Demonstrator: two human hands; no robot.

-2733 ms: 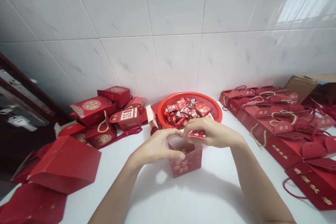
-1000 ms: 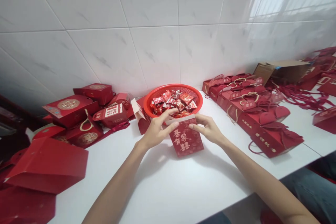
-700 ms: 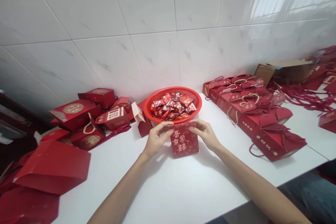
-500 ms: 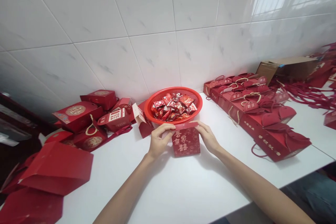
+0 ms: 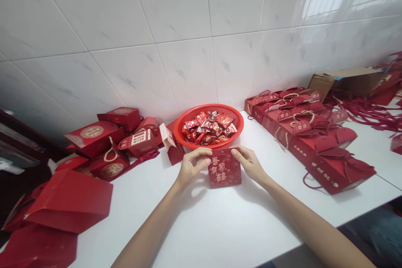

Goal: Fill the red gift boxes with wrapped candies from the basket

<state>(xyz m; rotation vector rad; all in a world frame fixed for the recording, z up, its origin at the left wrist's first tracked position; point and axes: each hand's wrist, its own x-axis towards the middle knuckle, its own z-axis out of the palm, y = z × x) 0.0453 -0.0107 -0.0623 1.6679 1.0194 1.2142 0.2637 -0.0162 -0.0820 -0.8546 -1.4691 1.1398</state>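
Observation:
A small red box (image 5: 225,169) with pale lettering on its front stands upright on the white table, just in front of the candy basket. My left hand (image 5: 194,167) pinches its upper left corner between thumb and fingers. At the upper right corner, my right hand (image 5: 250,164) grips the box with the thumb on the front. The box's front looks flat up to its top edge, and its back is hidden. Behind it, a red plastic basket (image 5: 240,125) holds many wrapped candies (image 5: 212,129).
Red boxes (image 5: 73,197) lie piled on the left of the white table (image 5: 194,234). Rows of closed red boxes (image 5: 301,150) with cord handles stand at the right. Farther right are a cardboard box (image 5: 348,74) and red ribbons (image 5: 361,113). A tiled wall (image 5: 188,67) rises behind.
The red box's top flap, folded forward before, now appears upright and level with its front. Both hands still hold the upper corners. The view has shifted slightly.

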